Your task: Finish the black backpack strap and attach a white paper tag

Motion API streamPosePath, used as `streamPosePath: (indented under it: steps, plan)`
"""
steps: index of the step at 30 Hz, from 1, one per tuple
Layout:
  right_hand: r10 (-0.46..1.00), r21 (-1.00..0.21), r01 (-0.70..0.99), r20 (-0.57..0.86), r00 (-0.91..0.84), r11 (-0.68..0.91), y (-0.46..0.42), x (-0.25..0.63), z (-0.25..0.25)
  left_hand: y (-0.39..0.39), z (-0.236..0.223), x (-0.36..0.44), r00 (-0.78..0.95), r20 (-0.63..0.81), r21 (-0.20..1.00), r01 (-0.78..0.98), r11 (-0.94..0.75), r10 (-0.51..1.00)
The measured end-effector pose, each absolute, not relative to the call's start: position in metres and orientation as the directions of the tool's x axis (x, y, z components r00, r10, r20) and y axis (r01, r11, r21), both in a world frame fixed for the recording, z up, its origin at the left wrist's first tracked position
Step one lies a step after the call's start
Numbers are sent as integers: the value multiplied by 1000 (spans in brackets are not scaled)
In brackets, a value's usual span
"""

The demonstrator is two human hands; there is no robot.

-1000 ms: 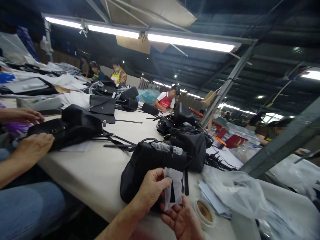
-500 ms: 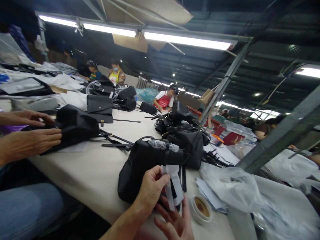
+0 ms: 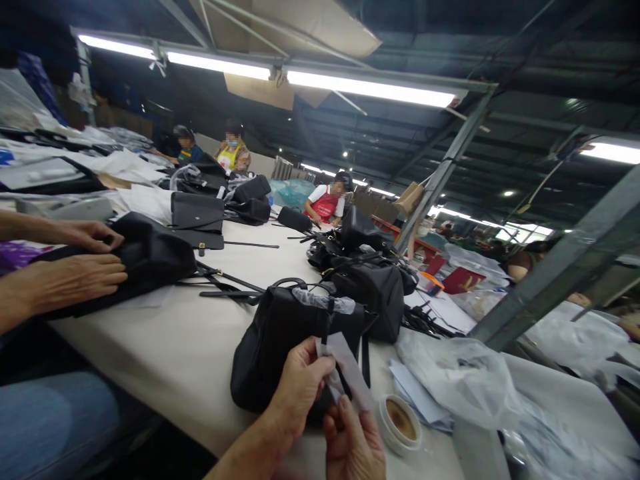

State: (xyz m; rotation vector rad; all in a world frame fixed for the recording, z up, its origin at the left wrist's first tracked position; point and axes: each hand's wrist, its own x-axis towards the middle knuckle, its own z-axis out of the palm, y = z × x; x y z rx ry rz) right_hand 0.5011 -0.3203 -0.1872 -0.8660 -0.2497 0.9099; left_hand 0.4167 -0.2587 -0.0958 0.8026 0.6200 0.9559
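Note:
Between my two hands is a strip of thin white paper, in front of a black bag that stands on the table. My left hand pinches the paper's upper left part between thumb and fingers. Lower and to the right, my right hand has thumb and fingertips closed on the paper's lower end. Clear plastic wrap covers the hardware at the top of the bag. Close to my right hand sits a round white tub with brown stuff inside.
A co-worker's hands handle another black bag at the left. More black bags are piled behind mine. Folded paper and clear plastic bags lie to the right, near a slanted metal post.
My right hand has gone from spread fingers to a pinch on the paper's lower end. The paper has tilted and bunched. At left, the co-worker's hands have moved closer together on their bag.

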Motion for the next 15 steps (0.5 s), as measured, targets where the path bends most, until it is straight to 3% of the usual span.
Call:
streamPosePath:
  steps: [3,5,10,15]
  plan:
    - [705,-818,-423,-31,708,389,-325,496,-182,-257,-94,421,480,-145,769,-495,404,865]
    - [653,-872,-231,125,747,432,-328,490,-175,-255,-92,423,493,-172,741,-506,442,853]
    - [605,-841,298,534,591,451,-331,485,-164,-249,-92,419,519,-200,714,-504,486,831]
    - [648,-812,417,580,494,408,-329,494,-165,-248,-98,403,618,-46,717,-527,457,785]
